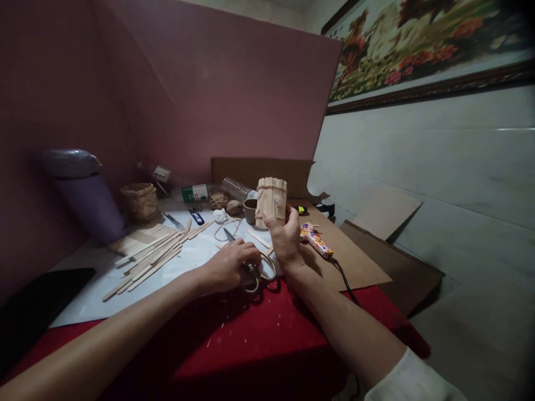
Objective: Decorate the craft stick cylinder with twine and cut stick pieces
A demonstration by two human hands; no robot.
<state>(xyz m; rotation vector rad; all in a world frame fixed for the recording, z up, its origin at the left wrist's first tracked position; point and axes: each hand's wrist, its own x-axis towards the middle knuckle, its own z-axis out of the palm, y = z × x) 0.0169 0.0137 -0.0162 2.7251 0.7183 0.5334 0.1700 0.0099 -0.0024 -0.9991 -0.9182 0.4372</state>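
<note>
My right hand (285, 236) holds up a small cup covered with craft sticks (271, 199). Twine runs round its upper part, and small wooden pieces decorate its side. Over the near edge of the white sheet, my left hand (229, 266) is closed round the middle of a pair of scissors (228, 235). Their blades point away from me and the gold-rimmed finger loops stick out to the right, below the cup. Loose craft sticks (152, 262) lie in a heap left of my left hand. The fingers behind the cup are mostly hidden.
A patterned glue gun (316, 240) with a black cord lies on cardboard (355, 262) at the right. Behind are a dark cup (250, 211), twine balls (219, 200), a plastic bottle (236, 189) and a rough pot (141, 201). A purple object (86, 195) stands left.
</note>
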